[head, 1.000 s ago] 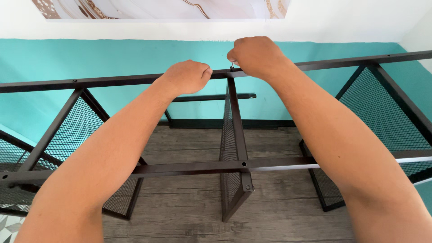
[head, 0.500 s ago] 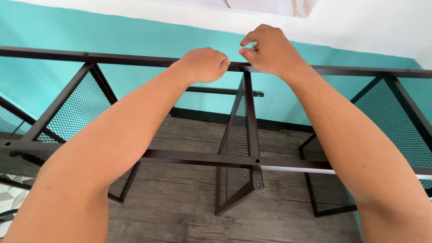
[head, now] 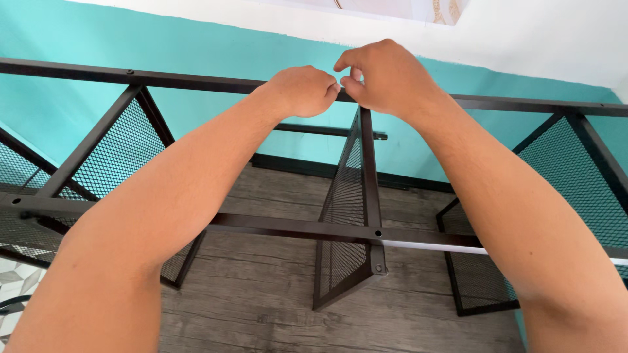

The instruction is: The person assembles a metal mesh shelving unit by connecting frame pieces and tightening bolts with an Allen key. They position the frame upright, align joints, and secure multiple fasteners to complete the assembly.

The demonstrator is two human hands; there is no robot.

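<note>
Both hands have closed in on each other since half a second back, knuckles now almost touching over the middle joint of the frame's far rail.

Going left to right: left mesh panel (head: pixel 111 157) slants down at the left end of the dark metal frame (head: pixel 196 83). Left hand (head: pixel 302 90) is curled into a loose fist, resting on the far rail just left of the joint. Middle mesh panel (head: pixel 343 216) hangs right under both hands, running from far rail to near rail (head: pixel 288 229). Right hand (head: pixel 386 75) sits just right of the joint, thumb and forefinger pinched together on something too small to make out. Both forearms stretch straight out over the near rail. Right mesh panel (head: pixel 575 189) is at the right end. Grey wood floor (head: pixel 261 301) underneath, teal wall (head: pixel 216 111) behind, white above that.
</note>
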